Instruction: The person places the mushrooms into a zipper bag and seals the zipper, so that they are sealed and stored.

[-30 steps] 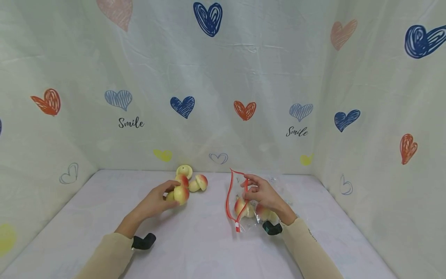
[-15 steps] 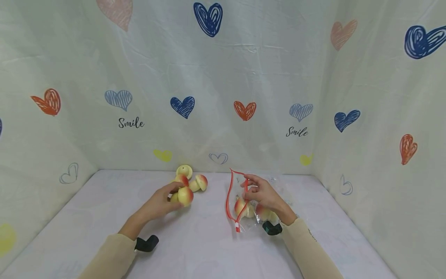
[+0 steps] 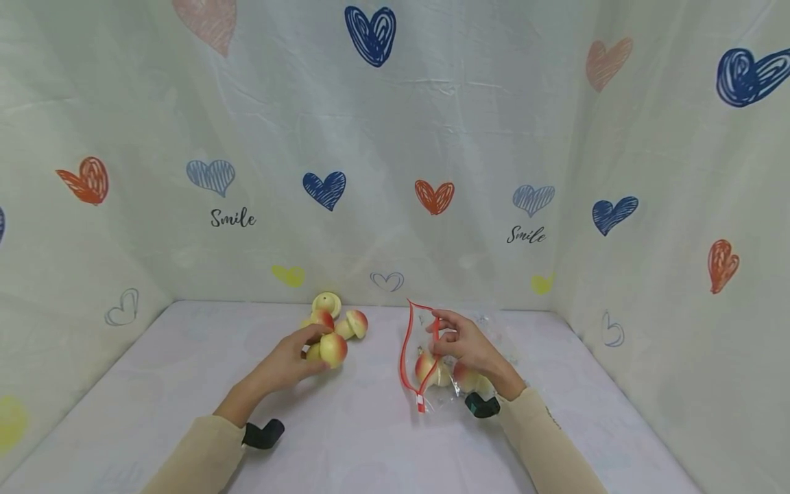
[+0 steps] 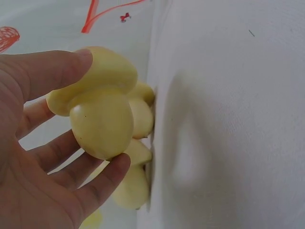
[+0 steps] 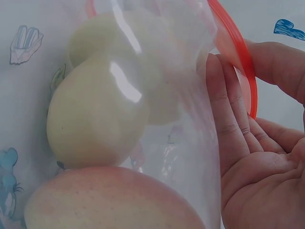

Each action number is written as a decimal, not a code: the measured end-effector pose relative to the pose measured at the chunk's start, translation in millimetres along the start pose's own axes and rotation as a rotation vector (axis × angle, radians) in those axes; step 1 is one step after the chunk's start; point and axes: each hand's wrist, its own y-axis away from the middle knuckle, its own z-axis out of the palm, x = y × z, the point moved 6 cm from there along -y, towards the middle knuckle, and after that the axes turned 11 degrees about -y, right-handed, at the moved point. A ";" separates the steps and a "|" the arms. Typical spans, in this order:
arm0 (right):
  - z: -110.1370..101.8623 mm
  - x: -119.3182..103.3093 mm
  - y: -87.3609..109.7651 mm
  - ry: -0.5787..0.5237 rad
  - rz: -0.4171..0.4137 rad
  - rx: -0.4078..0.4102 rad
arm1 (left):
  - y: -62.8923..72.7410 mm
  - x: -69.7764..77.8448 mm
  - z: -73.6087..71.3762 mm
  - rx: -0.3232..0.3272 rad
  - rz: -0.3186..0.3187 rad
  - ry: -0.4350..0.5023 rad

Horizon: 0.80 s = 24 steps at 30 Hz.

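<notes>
My left hand [image 3: 284, 363] grips a toy mushroom [image 3: 334, 350] with a yellow and red cap, thumb on the cap and fingers around the far side. Its pale yellow stem [image 4: 102, 124] faces the left wrist view. On the right, my right hand [image 3: 467, 344] pinches the red zip edge of a clear plastic bag [image 5: 190, 157], whose mouth gapes toward the left. Inside lie two more toy mushrooms, one near the mouth [image 3: 433, 369] and another [image 3: 467, 377] deeper in, partly behind the wrist.
Just beyond the left hand, three toy mushrooms sit close together: one showing its round underside [image 3: 327, 303], one red-capped [image 3: 324, 318] and one on its side [image 3: 353, 324]. A heart-printed curtain [image 3: 469, 247] rises along the back of the white table [image 3: 370, 439].
My left hand has moved a little to the right and toward me with the toy mushroom, away from the group behind. My right hand and the bag have stayed in place.
</notes>
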 end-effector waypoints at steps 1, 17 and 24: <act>0.1 -0.2 0.0 -0.002 0.000 0.000 | -0.1 0.7 0.2 0.001 0.007 0.006; 0.5 1.8 1.7 -0.014 0.009 -0.008 | 1.5 6.2 11.0 -0.006 0.040 0.013; 0.4 0.5 0.0 -0.008 0.017 -0.002 | 0.7 11.4 14.3 -0.011 0.050 0.015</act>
